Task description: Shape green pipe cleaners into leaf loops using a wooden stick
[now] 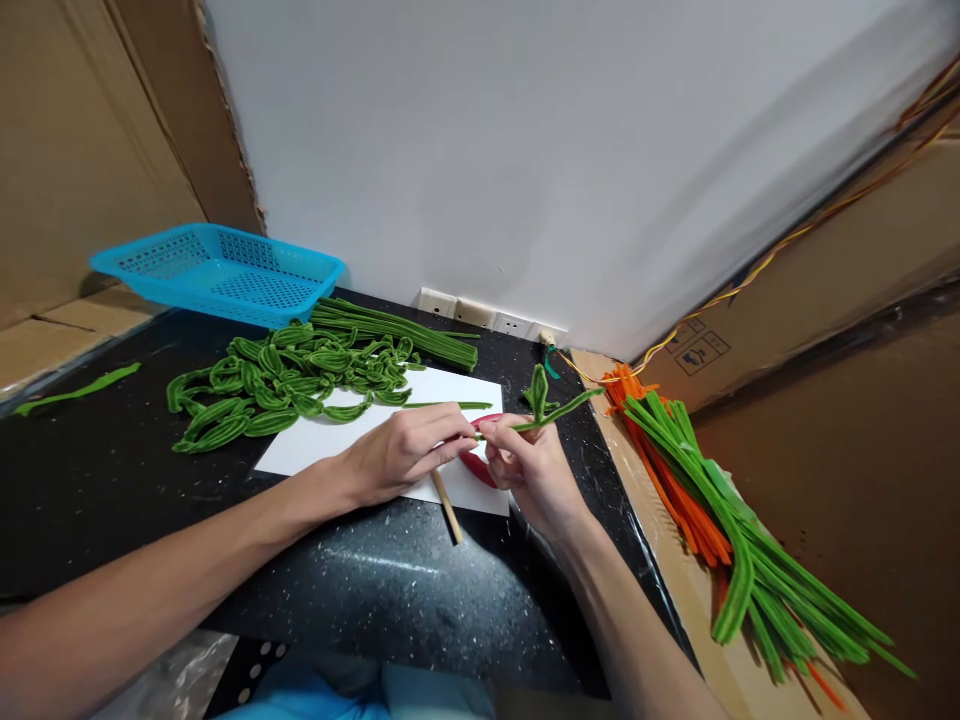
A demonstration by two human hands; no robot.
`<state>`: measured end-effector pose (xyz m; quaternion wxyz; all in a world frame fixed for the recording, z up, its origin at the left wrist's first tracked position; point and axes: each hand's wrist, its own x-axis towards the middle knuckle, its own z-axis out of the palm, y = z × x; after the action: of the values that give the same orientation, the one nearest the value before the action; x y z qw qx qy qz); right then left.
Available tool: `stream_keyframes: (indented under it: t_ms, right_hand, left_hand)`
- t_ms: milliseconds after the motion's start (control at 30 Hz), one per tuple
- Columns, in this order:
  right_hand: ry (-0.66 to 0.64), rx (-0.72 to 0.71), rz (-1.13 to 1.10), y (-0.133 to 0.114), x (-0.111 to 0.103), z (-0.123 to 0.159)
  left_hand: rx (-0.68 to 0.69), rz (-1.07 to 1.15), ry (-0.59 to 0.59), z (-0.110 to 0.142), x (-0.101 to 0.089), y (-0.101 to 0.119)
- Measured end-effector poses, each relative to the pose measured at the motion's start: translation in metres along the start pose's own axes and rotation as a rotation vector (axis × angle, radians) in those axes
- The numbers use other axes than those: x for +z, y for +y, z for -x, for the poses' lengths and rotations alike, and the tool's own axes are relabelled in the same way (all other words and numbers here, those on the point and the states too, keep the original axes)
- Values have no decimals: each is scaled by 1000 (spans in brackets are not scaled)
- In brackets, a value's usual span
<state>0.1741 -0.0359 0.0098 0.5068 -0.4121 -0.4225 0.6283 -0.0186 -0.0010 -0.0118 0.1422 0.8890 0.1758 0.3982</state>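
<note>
My right hand point(534, 470) grips a green pipe cleaner stem point(534, 424) between thumb and fingers. Leaf-shaped loops point(538, 392) stick up from it, and one straight end points off to the right. My left hand point(420, 445) pinches the other end of this stem, its fingertips almost meeting those of the right. Beneath the hands lies a white sheet point(300, 447). A red curved object point(482, 470) shows partly behind the right hand; its kind is hidden. A thin wooden stick point(448, 510) pokes out below my left hand. Another green pipe cleaner point(450, 405) lies behind the hands.
A pile of green pipe cleaner leaves point(292, 375) lies left of centre, with straight green stems point(397, 330) behind. A blue basket point(225, 285) stands back left. Orange point(686, 500) and green bundles point(735, 520) lie on cardboard at right. Sockets point(491, 316) line the wall.
</note>
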Motion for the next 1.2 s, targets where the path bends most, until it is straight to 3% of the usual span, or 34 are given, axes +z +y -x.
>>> stream_keyframes:
  t_ms: [133, 233, 367, 567, 733, 833, 1000, 1200]
  right_hand:
    - [4, -105, 52, 2, -2, -1]
    - [-15, -114, 75, 4, -2, -1]
    - [-14, -137, 111, 5, -1, -1]
    - [-30, -180, 196, 7, -4, -3]
    - [214, -382, 72, 2, -9, -6]
    - [278, -431, 35, -1, -12, -7]
    - [173, -390, 89, 5, -9, -5]
    - [21, -304, 152, 8, -3, -1]
  left_hand:
    - [-403, 362, 3, 2, 12, 12]
    - [-538, 641, 60, -2, 16, 19]
    - [-558, 769, 178, -6, 16, 23]
    - [-593, 745, 197, -8, 12, 21]
    - [-666, 847, 327, -6, 11, 8]
    - [-723, 966, 388, -9, 10, 8]
    - [-825, 1187, 433, -16, 10, 20]
    - [-858, 1242, 267, -15, 13, 25]
